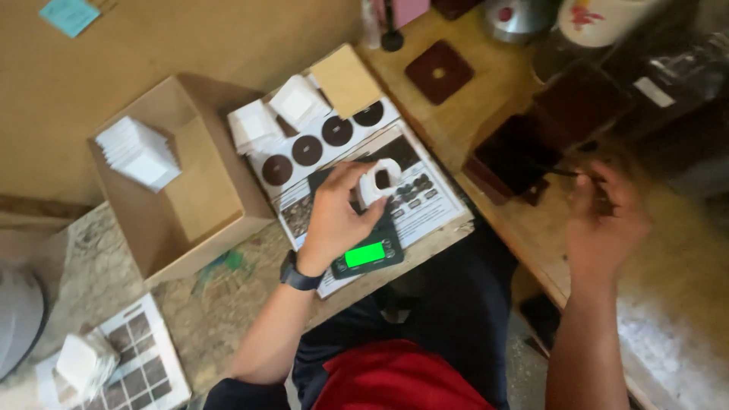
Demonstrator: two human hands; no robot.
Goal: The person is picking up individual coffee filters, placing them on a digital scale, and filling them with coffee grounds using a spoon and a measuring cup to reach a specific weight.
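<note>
My left hand [334, 216] pinches a small white packet [377, 182] and holds it upright on a black digital scale [372, 247] whose display [364, 254] glows green. A black watch is on that wrist. My right hand [604, 220] hovers over the wooden table at the right, blurred, with fingers curled around a thin dark tool [566, 173]; its exact grip is hard to make out.
An open cardboard box [197, 190] with a stack of white packets [137, 150] stands at the left. More white packets [277, 114] and printed sheets with dark circles [323, 144] lie behind the scale. Dark square trays [520, 156], a brown square coaster [439, 72] and containers crowd the right.
</note>
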